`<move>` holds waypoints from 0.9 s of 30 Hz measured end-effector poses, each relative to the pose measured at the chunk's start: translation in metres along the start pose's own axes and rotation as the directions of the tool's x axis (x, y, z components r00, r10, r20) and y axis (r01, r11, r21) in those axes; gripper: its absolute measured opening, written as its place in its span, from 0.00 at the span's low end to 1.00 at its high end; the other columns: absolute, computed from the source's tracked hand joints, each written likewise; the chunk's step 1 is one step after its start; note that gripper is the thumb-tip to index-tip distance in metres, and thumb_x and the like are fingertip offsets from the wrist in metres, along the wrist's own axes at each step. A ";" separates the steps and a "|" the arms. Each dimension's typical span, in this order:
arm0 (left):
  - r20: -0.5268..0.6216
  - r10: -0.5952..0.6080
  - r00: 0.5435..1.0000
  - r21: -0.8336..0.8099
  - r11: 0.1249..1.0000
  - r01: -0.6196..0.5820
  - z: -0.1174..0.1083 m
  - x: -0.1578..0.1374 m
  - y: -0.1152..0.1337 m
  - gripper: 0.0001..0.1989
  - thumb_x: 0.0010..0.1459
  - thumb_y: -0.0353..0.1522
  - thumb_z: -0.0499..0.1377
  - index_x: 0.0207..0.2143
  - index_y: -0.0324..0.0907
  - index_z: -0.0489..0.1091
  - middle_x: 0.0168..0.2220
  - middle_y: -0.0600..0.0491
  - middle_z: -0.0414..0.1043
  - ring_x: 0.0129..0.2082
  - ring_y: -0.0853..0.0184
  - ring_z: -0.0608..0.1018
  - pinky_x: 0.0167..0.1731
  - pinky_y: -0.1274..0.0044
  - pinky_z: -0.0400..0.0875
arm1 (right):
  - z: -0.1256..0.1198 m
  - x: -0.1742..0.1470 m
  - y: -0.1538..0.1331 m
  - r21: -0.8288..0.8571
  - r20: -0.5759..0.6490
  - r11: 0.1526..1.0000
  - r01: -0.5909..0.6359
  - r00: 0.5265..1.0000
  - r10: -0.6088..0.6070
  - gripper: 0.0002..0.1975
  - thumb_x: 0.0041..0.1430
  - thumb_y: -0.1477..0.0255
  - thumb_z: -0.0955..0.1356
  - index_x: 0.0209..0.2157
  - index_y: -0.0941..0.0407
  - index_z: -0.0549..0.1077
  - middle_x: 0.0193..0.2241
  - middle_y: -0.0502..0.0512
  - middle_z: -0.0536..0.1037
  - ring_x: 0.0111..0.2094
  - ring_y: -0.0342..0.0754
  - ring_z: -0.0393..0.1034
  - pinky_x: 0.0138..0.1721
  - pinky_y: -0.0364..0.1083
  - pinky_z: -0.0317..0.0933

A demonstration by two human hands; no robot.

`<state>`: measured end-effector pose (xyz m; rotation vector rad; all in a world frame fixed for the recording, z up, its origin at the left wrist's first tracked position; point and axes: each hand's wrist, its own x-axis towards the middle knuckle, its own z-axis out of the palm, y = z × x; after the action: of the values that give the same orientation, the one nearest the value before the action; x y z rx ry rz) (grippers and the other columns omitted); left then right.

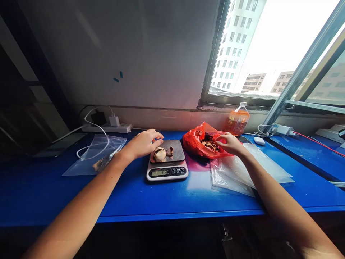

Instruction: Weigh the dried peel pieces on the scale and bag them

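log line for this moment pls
left hand over scale, by dried peel | right hand in red bag

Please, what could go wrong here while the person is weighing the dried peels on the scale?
The left hand hovers at the scale; touching its platform could falsify the reading. The dried peels lie near the platform's edge and might slide off. The right hand reaches into the red bag, which could tip and spill.
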<state>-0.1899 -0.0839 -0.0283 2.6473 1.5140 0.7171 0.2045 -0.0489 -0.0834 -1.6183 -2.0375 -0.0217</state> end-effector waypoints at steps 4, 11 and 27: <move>0.010 0.015 1.000 0.004 1.000 -0.015 0.000 0.000 0.000 0.17 0.59 0.41 0.51 0.43 0.44 0.75 0.43 0.50 0.74 0.41 0.60 0.76 0.42 0.71 0.70 | 0.004 0.000 -0.001 -0.029 0.041 1.000 0.004 0.999 -0.003 0.07 0.46 0.75 0.68 0.29 0.53 0.78 0.28 0.52 0.75 0.36 0.48 0.67 0.38 0.44 0.60; 0.021 0.011 1.000 -0.007 1.000 -0.011 -0.001 -0.001 0.001 0.18 0.58 0.41 0.51 0.44 0.44 0.74 0.44 0.50 0.74 0.42 0.60 0.76 0.43 0.70 0.69 | 0.003 0.005 0.003 0.010 -0.030 0.996 -0.086 0.996 0.087 0.03 0.45 0.74 0.68 0.23 0.57 0.76 0.26 0.54 0.73 0.33 0.47 0.66 0.35 0.44 0.61; 0.055 -0.001 0.998 -0.001 1.000 0.001 -0.003 -0.002 0.003 0.19 0.59 0.42 0.50 0.44 0.42 0.74 0.45 0.49 0.73 0.43 0.59 0.75 0.43 0.70 0.69 | -0.021 -0.002 -0.003 0.312 -0.245 0.947 -0.076 0.957 0.157 0.18 0.52 0.59 0.67 0.34 0.60 0.77 0.31 0.57 0.79 0.30 0.47 0.72 0.34 0.45 0.65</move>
<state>-0.1898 -0.0873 -0.0257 2.6418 1.5014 0.6385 0.2098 -0.0589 -0.0656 -1.4551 -1.6476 0.1023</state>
